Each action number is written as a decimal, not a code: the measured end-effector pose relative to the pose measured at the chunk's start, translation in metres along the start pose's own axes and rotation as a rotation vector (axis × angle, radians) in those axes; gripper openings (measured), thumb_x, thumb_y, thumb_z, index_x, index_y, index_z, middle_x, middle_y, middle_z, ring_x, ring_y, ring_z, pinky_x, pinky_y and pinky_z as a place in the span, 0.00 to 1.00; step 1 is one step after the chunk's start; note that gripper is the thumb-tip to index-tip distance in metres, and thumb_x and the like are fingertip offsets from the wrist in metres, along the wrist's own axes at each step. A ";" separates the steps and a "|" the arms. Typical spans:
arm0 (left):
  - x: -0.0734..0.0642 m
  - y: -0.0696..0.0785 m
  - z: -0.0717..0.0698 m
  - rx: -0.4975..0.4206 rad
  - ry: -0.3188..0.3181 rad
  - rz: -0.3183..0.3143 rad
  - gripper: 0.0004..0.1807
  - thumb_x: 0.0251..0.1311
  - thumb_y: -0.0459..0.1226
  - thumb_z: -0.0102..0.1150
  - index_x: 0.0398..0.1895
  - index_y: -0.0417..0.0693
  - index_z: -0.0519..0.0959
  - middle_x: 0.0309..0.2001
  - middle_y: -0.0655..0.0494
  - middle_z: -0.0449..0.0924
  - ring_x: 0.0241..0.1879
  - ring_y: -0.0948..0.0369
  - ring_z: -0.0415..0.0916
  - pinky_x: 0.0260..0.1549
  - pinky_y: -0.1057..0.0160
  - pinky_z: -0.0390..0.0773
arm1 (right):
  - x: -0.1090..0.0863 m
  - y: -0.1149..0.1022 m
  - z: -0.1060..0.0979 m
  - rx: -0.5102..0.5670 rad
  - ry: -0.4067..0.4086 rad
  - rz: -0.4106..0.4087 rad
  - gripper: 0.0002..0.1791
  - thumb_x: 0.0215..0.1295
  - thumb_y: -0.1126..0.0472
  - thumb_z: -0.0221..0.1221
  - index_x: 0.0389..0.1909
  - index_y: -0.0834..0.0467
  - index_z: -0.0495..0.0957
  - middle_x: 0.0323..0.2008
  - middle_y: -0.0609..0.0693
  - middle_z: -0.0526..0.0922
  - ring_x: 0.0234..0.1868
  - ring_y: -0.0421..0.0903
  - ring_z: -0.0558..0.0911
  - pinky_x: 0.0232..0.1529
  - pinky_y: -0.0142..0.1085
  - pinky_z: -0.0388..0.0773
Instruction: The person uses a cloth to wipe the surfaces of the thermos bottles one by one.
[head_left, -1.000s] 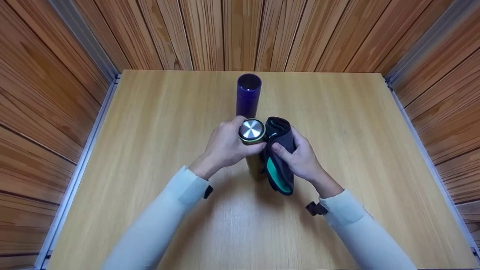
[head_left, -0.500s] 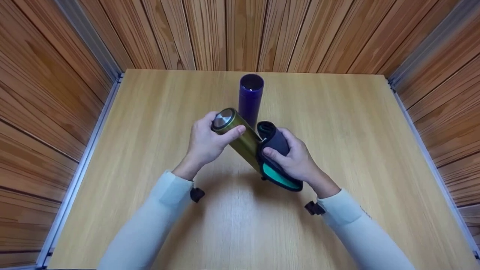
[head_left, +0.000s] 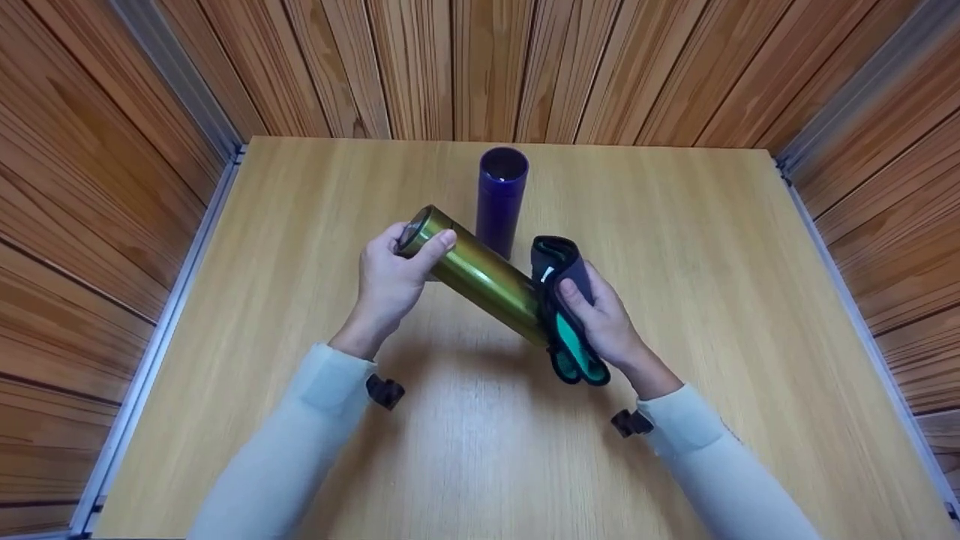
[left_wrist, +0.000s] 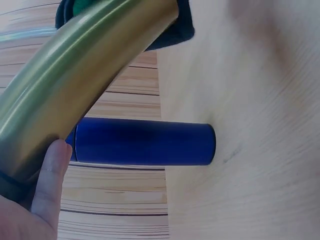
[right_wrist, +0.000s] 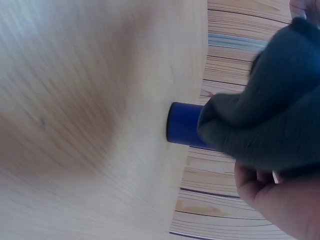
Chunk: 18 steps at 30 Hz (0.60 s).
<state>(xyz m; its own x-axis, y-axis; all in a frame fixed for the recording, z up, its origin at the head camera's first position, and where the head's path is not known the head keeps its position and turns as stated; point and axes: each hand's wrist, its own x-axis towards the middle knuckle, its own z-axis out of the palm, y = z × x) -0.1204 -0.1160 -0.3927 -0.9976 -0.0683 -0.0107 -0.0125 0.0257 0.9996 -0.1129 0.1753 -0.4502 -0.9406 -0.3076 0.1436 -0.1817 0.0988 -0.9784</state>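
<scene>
My left hand (head_left: 391,277) grips a shiny olive-gold thermos flask (head_left: 487,281) near one end, thumb along its upper side. The flask slants down to the right, clear above the table in the left wrist view. A folded dark cloth (head_left: 574,300) with a bright green inner side is in my right hand (head_left: 611,319), thumb on its near face. The cloth lies against the flask's lower right end and covers that end. In the right wrist view the cloth (right_wrist: 270,110) hides most of the right hand's fingers.
A purple-blue thermos (head_left: 501,199) stands upright on the wooden table (head_left: 315,217) just behind the gold flask. Wood-panelled walls (head_left: 487,67) close off the back and both sides. Black wrist cameras (head_left: 385,391) sit at both cuffs.
The gold flask has tipped from upright to a slant, its left-hand end moving left with my left hand. The cloth stays in my right hand, shifted and refolded against the flask's other end.
</scene>
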 end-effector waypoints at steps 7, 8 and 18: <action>0.002 0.001 0.000 -0.145 0.042 -0.037 0.22 0.62 0.48 0.71 0.47 0.39 0.80 0.39 0.45 0.82 0.36 0.54 0.82 0.37 0.53 0.86 | -0.010 0.003 0.000 0.276 -0.068 0.007 0.30 0.83 0.44 0.35 0.76 0.56 0.57 0.64 0.52 0.70 0.61 0.49 0.69 0.64 0.39 0.65; 0.002 0.001 0.000 -0.158 0.047 -0.043 0.22 0.62 0.48 0.71 0.46 0.38 0.80 0.39 0.45 0.81 0.35 0.55 0.82 0.37 0.53 0.86 | -0.011 0.004 -0.001 0.310 -0.070 -0.010 0.30 0.83 0.42 0.36 0.75 0.54 0.59 0.64 0.51 0.70 0.61 0.48 0.69 0.63 0.38 0.65; 0.004 -0.001 -0.001 -0.258 0.058 -0.073 0.25 0.67 0.53 0.64 0.48 0.38 0.79 0.44 0.42 0.81 0.42 0.50 0.84 0.43 0.52 0.86 | -0.020 0.009 0.009 0.333 0.017 -0.102 0.25 0.80 0.38 0.40 0.70 0.44 0.62 0.57 0.47 0.68 0.57 0.44 0.68 0.61 0.38 0.62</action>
<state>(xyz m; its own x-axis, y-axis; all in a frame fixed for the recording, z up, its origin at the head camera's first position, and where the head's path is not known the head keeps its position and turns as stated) -0.1244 -0.1177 -0.3935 -0.9891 -0.1177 -0.0888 -0.0591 -0.2354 0.9701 -0.0936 0.1739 -0.4628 -0.9275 -0.2843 0.2428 -0.1740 -0.2464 -0.9534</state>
